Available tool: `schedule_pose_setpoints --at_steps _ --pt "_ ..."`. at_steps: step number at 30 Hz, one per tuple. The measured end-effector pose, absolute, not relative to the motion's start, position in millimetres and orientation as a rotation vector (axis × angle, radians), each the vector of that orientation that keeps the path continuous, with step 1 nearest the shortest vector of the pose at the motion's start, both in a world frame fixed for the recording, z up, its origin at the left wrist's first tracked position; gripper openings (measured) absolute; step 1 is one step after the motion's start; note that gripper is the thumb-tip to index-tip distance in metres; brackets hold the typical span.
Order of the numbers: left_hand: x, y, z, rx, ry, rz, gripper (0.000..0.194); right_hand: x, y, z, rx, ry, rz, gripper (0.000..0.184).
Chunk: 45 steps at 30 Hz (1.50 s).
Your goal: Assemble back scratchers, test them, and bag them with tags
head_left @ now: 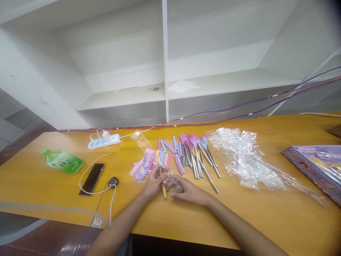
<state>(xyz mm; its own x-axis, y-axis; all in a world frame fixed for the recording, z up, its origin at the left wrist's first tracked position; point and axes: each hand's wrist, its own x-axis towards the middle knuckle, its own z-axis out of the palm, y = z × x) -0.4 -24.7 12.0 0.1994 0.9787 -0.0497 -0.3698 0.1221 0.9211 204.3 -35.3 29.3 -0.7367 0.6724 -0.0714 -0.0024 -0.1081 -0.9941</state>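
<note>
My left hand (154, 183) pinches a yellow-handled back scratcher (163, 186) low over the wooden table (266, 213). Close beside it, my right hand (186, 190) is closed on a small clear plastic bag (172, 180), and the two hands almost touch. Just beyond them lie several scratchers with pink, blue and purple handles (173, 153) and metal shafts with claw heads (198, 156). A small heap of pink labels (142, 167) sits left of the hands.
A pile of clear plastic bags (245, 160) lies to the right, and a purple box (317, 167) at the far right. To the left are a phone (92, 179) with a white cable, a power strip (103, 141) and a green bottle (62, 161). White shelves rise behind.
</note>
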Motion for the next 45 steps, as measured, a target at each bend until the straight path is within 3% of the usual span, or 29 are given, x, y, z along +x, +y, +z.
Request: schedule_pose_setpoints --at_steps 4,12,14,18,20,29,36,45 --pt "4 -23 11 0.954 0.888 1.25 0.036 195 -37 17 -0.826 -1.737 1.758 0.081" --pt "12 -23 10 0.944 0.943 1.317 0.036 175 -46 3 -1.09 -1.817 1.411 0.089" --pt "14 -22 12 0.961 0.953 1.308 0.036 173 -45 1 -1.118 -1.805 1.328 0.077" --pt "6 -16 22 0.973 0.965 1.347 0.033 184 -40 9 -0.995 -1.804 1.379 0.035" --pt "-4 -10 27 0.913 0.945 1.4 0.031 193 -38 16 -1.027 -1.838 1.337 0.024" --pt "-45 9 29 0.685 1.076 1.674 0.042 233 -19 30 -1.332 -1.811 0.805 0.045" --pt "-42 7 32 0.719 1.116 1.635 0.045 259 -6 37 -1.078 -2.137 0.8 0.041" --pt "-39 4 36 0.727 1.116 1.633 0.048 248 -9 29 -1.216 -2.334 0.708 0.045"
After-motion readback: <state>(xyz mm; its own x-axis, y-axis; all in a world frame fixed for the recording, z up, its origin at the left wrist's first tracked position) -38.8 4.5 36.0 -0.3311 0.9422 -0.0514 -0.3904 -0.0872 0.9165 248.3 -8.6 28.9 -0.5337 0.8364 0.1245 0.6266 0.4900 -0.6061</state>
